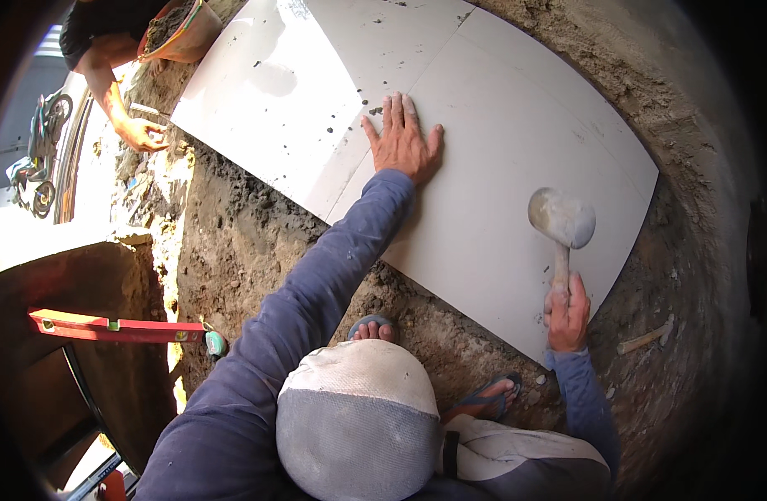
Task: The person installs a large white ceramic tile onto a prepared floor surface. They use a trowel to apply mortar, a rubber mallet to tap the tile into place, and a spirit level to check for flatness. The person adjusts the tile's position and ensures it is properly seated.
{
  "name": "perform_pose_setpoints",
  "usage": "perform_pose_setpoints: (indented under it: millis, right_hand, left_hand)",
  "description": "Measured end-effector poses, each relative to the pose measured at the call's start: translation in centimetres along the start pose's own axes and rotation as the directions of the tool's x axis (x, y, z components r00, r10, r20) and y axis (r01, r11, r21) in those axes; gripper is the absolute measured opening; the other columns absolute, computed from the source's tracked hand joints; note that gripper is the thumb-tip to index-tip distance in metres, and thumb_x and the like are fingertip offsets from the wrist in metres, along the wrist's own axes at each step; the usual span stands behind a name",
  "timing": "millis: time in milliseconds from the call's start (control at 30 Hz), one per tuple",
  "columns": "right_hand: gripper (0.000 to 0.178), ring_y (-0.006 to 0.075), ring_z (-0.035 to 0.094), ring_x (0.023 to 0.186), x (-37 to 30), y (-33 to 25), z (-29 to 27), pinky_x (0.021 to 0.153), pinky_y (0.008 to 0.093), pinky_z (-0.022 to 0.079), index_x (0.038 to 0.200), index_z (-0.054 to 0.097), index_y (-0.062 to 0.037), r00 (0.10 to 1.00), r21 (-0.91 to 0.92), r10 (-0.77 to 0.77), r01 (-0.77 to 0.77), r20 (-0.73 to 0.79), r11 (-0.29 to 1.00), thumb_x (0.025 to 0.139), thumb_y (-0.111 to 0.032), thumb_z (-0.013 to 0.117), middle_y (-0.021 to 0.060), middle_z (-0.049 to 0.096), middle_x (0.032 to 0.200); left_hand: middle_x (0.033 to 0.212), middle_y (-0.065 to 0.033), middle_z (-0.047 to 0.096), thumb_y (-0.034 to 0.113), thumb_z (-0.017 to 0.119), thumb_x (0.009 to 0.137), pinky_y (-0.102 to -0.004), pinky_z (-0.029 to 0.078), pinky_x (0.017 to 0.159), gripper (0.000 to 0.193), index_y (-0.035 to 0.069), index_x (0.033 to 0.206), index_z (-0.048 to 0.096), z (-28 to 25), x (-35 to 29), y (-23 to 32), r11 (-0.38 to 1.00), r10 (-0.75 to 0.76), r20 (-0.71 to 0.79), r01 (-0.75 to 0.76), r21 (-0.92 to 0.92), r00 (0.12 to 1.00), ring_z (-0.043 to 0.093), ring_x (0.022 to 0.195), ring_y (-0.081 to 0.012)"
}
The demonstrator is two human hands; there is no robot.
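My left hand (pixel 403 142) lies flat on the large pale floor tiles (pixel 484 150), fingers spread, close to a seam between them. In my right hand (pixel 566 313) is a rubber mallet (pixel 561 219), gripped by its wooden handle. Its whitish, worn head is over the right-hand tile; whether it touches the surface I cannot tell. Dark mortar crumbs (pixel 330 129) are scattered to the left of my left hand. Below the tiles' near edge, my bent knee (pixel 358 417) in grey and white cloth hides part of the ground.
At upper left, another person's hand (pixel 141 134) is near the tile corner, below a mortar bucket (pixel 183 33). A red spirit level (pixel 116 326) and green tape measure (pixel 215 343) lie at left. A wooden stick (pixel 642 339) rests on rough soil at right. Motorbikes (pixel 43 154) stand beyond.
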State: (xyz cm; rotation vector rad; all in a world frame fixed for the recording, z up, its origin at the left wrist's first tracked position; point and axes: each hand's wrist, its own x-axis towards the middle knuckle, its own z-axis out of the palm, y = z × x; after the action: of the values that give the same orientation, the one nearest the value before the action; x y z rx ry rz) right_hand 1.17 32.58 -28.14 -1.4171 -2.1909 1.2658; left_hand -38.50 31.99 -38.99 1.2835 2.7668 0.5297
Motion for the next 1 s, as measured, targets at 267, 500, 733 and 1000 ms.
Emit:
perform_pose_setpoints:
  millis: [267,500,733,1000]
  right_hand:
    - [0.032,0.0471,0.062,0.063,15.7,-2.0,5.1,0.058,0.052,0.048,0.105,0.054,-0.0002,0.927,-0.31,-0.37,0.372,0.069,0.875,0.106,-0.032,0.055,0.0225,0.058,0.068]
    - [0.033,0.0515,0.064,0.068,17.3,-4.7,5.7,0.061,0.055,0.051,0.106,0.055,0.0011,0.946,-0.354,-0.314,0.323,0.084,0.878,0.105,-0.031,0.058,0.0267,0.063,0.071]
    - [0.04,0.0463,0.061,0.06,18.8,-5.3,4.8,0.055,0.0512,0.048,0.1,0.054,0.0012,0.933,-0.392,-0.356,0.345,0.044,0.853,0.105,-0.038,0.059,0.0245,0.059,0.069]
    - [0.031,0.0026,0.039,0.055,5.0,-2.1,1.7,0.042,0.0222,0.031,0.099,0.053,-0.0062,0.962,0.249,0.223,-0.257,0.157,0.934,0.108,-0.035,0.055,-0.0048,0.041,0.067]
  left_hand:
    - [0.169,-0.0174,0.026,0.057,0.044,0.1,-0.0633,0.002,0.126,0.084,0.0,0.16,0.03,-0.4,0.0,1.1,1.0,-0.011,0.025,0.011,-0.009,1.0,0.015,0.16,-0.0298]
    - [0.169,-0.0169,0.026,0.056,0.044,0.1,-0.064,0.002,0.126,0.083,0.0,0.16,0.031,0.0,-0.1,0.7,1.0,0.004,-0.009,-0.004,0.013,1.0,0.016,0.16,-0.0297]
    - [0.17,-0.0174,0.025,0.057,0.041,0.1,-0.0653,0.001,0.125,0.084,0.0,0.16,0.031,0.2,0.4,1.0,1.0,0.022,-0.006,-0.022,-0.018,1.0,0.015,0.16,-0.0301]
    - [0.17,-0.0221,0.021,0.056,0.039,0.103,-0.0679,-0.003,0.123,0.084,-0.003,0.161,0.025,-1.7,-7.1,-2.3,0.998,-0.034,0.038,0.037,-0.055,0.999,0.01,0.16,-0.034]
